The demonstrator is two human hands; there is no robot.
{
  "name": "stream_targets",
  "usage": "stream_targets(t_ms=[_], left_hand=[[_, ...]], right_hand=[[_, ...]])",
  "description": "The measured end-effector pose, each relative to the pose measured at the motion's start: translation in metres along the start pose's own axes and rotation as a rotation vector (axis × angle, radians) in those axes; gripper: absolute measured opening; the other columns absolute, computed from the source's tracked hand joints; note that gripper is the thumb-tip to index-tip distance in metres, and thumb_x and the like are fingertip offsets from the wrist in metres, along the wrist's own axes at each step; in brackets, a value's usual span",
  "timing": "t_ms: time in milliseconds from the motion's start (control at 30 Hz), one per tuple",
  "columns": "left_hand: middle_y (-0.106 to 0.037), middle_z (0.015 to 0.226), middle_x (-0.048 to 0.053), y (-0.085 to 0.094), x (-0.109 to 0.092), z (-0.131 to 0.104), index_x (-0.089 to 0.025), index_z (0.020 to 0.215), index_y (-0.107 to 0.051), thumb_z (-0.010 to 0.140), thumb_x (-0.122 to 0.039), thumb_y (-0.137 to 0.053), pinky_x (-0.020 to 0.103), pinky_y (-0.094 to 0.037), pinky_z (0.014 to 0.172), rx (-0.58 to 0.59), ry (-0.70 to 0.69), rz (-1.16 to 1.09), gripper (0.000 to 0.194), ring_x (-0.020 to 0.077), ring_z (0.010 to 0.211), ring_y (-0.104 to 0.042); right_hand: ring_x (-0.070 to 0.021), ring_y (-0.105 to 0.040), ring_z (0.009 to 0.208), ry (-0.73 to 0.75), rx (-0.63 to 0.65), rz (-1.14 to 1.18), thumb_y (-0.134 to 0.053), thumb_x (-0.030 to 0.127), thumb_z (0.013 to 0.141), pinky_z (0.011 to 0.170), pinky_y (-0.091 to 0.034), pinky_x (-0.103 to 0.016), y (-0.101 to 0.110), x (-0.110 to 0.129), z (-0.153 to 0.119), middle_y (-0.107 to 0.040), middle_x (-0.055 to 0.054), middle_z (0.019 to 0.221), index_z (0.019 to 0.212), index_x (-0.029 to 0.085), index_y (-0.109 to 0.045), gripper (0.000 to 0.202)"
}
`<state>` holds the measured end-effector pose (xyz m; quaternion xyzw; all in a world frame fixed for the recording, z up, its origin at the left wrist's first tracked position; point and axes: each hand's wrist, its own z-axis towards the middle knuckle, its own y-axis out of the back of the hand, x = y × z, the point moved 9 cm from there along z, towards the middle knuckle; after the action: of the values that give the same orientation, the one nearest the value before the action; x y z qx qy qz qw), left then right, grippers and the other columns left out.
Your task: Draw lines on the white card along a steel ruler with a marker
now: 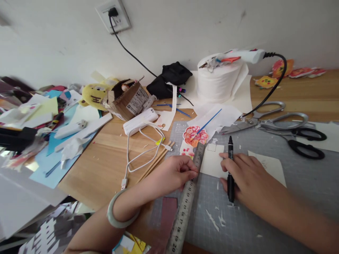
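My left hand [182, 171] pinches the edge of a long metal ruler [185, 208], which slants across the grey cutting mat [201, 225]. Between the fingers of my right hand [242, 173] is a black marker [230, 169], its pointed end directed away from me. That hand rests over the right side of a small cream card [212, 165]. A small rectangle is drawn in dark line near the card's far edge. Beyond the ruler's far end lies a painted red and orange flower [196, 135], with a thin blue paintbrush [209, 121] across it.
Scissors with black handles [307, 144] and metal scissors [278, 120] lie at the right. A white paper roll [218, 81] carries a white corded tool [246, 55]. A power bank [140, 121] with a white cable, a cardboard box [129, 102] and paper scraps lie leftward.
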<state>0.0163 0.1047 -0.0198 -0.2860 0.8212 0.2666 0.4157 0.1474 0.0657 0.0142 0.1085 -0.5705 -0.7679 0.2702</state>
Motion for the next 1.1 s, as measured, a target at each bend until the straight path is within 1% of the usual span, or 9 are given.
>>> stream_targets(t_ms=[133,233,367,467,533,633,733,867,1100], left_hand=[[-0.047,0.054,-0.008,0.004,-0.005,-0.005,-0.017,0.078,-0.053,0.081,-0.022,-0.054,0.014,-0.032,0.038,-0.014,-0.025,0.062,0.006,0.0047,0.040,-0.040],[-0.047,0.053,-0.008,0.003,-0.004,-0.005,-0.017,0.077,-0.053,0.081,-0.020,-0.053,0.014,-0.032,0.039,-0.015,-0.021,0.091,0.005,0.0047,0.041,-0.041],[-0.046,0.053,-0.009,0.000,-0.002,-0.004,-0.018,0.077,-0.052,0.082,-0.020,-0.053,0.015,-0.030,0.036,-0.002,-0.014,0.101,0.006,0.0041,0.037,-0.039],[-0.046,0.052,-0.009,0.000,0.000,-0.004,-0.019,0.079,-0.050,0.084,-0.023,-0.051,0.015,-0.030,0.034,0.013,0.007,0.103,0.006,0.0046,0.035,-0.039],[-0.046,0.053,-0.009,0.000,0.001,-0.004,-0.019,0.080,-0.050,0.084,-0.024,-0.051,0.015,-0.031,0.033,0.030,0.008,0.112,0.006,0.0049,0.034,-0.040],[-0.047,0.053,-0.009,0.000,0.001,-0.005,-0.019,0.082,-0.050,0.085,-0.024,-0.050,0.015,-0.032,0.033,0.055,0.001,0.135,0.005,0.0054,0.036,-0.042],[-0.047,0.054,-0.009,-0.001,0.002,-0.006,-0.020,0.082,-0.049,0.084,-0.024,-0.051,0.014,-0.034,0.033,0.082,-0.001,0.148,0.005,0.0057,0.036,-0.045],[-0.048,0.054,-0.009,-0.005,0.004,-0.007,-0.020,0.081,-0.049,0.084,-0.023,-0.052,0.015,-0.035,0.033,0.131,0.009,0.129,0.005,0.0062,0.036,-0.046],[-0.045,0.051,-0.010,-0.011,0.006,-0.004,-0.020,0.080,-0.045,0.083,-0.021,-0.051,0.016,-0.036,0.034,0.212,0.068,0.032,0.007,0.0073,0.035,-0.047]], right_hand=[[-0.0249,-0.056,0.106,0.085,0.013,0.255,-0.049,0.012,0.083,0.087,-0.045,-0.043,-0.004,0.007,0.005,-0.062,-0.016,0.115,0.090,0.020,-0.044,0.012],[-0.0226,-0.055,0.111,0.138,0.065,0.337,-0.047,0.016,0.088,0.090,-0.044,-0.040,-0.013,0.010,0.010,-0.062,-0.013,0.117,0.089,0.021,-0.045,0.006],[-0.0248,-0.054,0.109,0.041,0.094,0.309,-0.048,0.024,0.089,0.087,-0.046,-0.042,-0.027,-0.002,0.014,-0.062,-0.014,0.119,0.095,0.020,-0.047,0.007],[-0.0280,-0.054,0.107,-0.095,0.048,0.291,-0.052,0.031,0.087,0.085,-0.047,-0.046,-0.028,-0.015,0.015,-0.057,-0.017,0.126,0.096,0.020,-0.048,0.015],[-0.0273,-0.055,0.106,-0.156,0.004,0.311,-0.053,0.032,0.086,0.085,-0.047,-0.046,-0.024,-0.020,0.014,-0.056,-0.017,0.128,0.095,0.020,-0.047,0.016],[-0.0232,-0.058,0.101,-0.122,-0.012,0.373,-0.049,0.031,0.089,0.083,-0.048,-0.041,-0.016,-0.017,0.014,-0.061,-0.013,0.116,0.107,0.021,-0.046,0.021],[-0.0230,-0.058,0.103,-0.029,0.038,0.375,-0.046,0.029,0.091,0.084,-0.046,-0.040,-0.014,-0.008,0.015,-0.065,-0.010,0.107,0.116,0.021,-0.046,0.026],[-0.0249,-0.054,0.110,-0.045,0.073,0.289,-0.048,0.030,0.090,0.089,-0.042,-0.044,-0.022,-0.008,0.014,-0.062,-0.011,0.120,0.102,0.020,-0.052,0.017],[-0.0319,-0.051,0.114,-0.105,0.049,0.155,-0.051,0.032,0.086,0.089,-0.038,-0.054,-0.030,-0.013,0.013,-0.053,-0.020,0.132,0.101,0.018,-0.050,0.020]])
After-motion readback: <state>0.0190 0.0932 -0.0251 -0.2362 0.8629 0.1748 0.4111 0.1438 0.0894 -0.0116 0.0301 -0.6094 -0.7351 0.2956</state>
